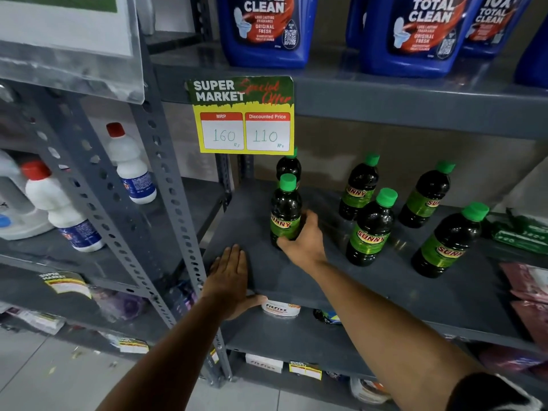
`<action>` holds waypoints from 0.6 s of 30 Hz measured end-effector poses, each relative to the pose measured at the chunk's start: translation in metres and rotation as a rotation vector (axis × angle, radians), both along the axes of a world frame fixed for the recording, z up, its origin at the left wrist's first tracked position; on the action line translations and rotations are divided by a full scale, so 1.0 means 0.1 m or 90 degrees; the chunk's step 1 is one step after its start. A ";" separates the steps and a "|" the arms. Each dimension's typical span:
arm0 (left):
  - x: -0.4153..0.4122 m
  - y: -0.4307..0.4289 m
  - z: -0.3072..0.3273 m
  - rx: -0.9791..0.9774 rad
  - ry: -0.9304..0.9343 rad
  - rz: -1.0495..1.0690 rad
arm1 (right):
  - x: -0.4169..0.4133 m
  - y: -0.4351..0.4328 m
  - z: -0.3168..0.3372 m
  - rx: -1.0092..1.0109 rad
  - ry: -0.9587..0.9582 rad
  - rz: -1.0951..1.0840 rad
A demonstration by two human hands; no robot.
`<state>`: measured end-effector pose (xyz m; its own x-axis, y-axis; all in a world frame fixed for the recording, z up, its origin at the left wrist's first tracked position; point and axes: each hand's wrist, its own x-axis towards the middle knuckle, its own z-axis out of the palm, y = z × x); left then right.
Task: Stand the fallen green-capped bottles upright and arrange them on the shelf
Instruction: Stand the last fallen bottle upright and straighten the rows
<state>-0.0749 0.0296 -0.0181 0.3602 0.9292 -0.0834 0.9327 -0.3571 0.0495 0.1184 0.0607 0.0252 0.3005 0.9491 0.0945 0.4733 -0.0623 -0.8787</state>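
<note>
- Right hand (302, 244) wraps the lower body of an upright green-capped bottle (285, 212), fingers curled round its right side and thumb at its base.
- Left hand (229, 277) lies flat and spread, palm down, on the front left corner of the grey shelf (385, 289), thumb hooked under the edge; it holds nothing.
- Held bottle stands on that shelf just below the yellow price card (243, 114), which hangs from the shelf above and reads 160 and 110.
- Second bottle (289, 165) stands directly behind the held one, its cap partly hidden by the card.
- Four more bottles stand right of the card: two at the back (359, 188) (425, 195) and two nearer the front (372, 229) (449, 241); all appear upright, leaning only with the lens.
- Blue cleaner jugs (267, 31) sit on the shelf above the card.
- White bottles with red caps (130, 164) stand in the bay left of the card.
</note>
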 end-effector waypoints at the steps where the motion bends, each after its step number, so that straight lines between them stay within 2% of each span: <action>1: 0.00 0.00 0.00 0.000 0.002 0.001 | 0.00 0.00 0.00 -0.006 -0.001 0.020; 4: 0.01 0.01 0.01 -0.006 0.000 0.007 | -0.02 0.01 -0.01 0.006 -0.054 0.003; 8: 0.02 0.00 0.01 -0.007 0.000 0.009 | -0.01 0.03 0.01 -0.048 -0.015 0.046; 12: 0.02 0.00 0.01 -0.005 0.002 0.009 | -0.03 0.02 -0.08 -0.044 -0.059 0.056; 18: 0.03 0.00 0.02 -0.010 -0.003 0.006 | -0.01 0.02 -0.09 -0.066 -0.057 0.050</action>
<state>-0.0723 0.0298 -0.0156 0.3513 0.9313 -0.0962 0.9360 -0.3469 0.0596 0.1178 0.0631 0.0161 0.2202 0.9753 0.0172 0.5564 -0.1110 -0.8234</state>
